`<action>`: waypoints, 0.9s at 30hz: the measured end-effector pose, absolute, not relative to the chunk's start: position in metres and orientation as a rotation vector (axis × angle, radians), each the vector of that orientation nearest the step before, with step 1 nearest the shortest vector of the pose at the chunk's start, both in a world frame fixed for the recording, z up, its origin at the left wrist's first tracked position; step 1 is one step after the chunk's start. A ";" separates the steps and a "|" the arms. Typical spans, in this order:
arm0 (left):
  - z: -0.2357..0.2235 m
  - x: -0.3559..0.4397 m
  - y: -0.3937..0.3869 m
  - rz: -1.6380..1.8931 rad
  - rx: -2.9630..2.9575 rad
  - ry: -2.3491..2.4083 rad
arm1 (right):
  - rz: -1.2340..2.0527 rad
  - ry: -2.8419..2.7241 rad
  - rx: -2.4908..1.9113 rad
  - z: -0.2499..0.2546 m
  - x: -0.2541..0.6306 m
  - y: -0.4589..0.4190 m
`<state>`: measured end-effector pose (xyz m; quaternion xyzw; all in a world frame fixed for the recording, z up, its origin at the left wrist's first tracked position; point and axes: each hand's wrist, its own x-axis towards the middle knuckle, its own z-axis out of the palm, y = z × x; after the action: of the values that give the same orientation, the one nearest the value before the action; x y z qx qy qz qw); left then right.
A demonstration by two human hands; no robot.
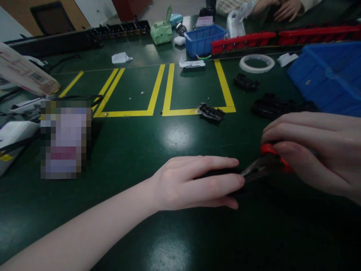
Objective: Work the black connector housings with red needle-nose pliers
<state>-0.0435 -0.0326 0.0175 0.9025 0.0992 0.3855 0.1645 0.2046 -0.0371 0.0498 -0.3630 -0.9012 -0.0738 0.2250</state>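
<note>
My right hand (316,150) is closed around the red-handled pliers (261,165), whose metal jaws point left. The jaw tips meet the fingertips of my left hand (194,182). My left fingers reach to the right and curl over something dark, mostly hidden beneath them; its kind cannot be made out against the dark green table. Beyond the hands lies a small black plastic part (211,112) on a yellow tape line. Further black parts, one large (278,105) and one smaller (246,82), rest past my right hand.
A blue bin (332,75) stands at the right, near a roll of white tape (257,63). Red trays (244,42) and a smaller blue bin (204,39) line the back. A blurred-out package (67,139) lies left. Another person's hands (287,9) show at the far side.
</note>
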 end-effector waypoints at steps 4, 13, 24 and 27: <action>0.016 -0.043 -0.033 1.096 2.586 0.286 | -0.180 -2.499 -1.049 0.051 0.203 -0.038; 0.016 -0.044 -0.032 1.075 2.591 0.297 | -0.147 -2.504 -0.962 0.050 0.200 -0.034; 0.017 -0.044 -0.033 1.067 2.582 0.353 | 0.045 -2.455 -1.028 0.050 0.201 -0.031; 0.017 -0.045 -0.032 1.063 2.574 0.371 | 0.054 -2.455 -1.033 0.052 0.202 -0.030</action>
<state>-0.0446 -0.0320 0.0168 0.9036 0.1302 0.3732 0.1651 0.2016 -0.0300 0.0520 -0.3768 -0.8954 0.0196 0.2362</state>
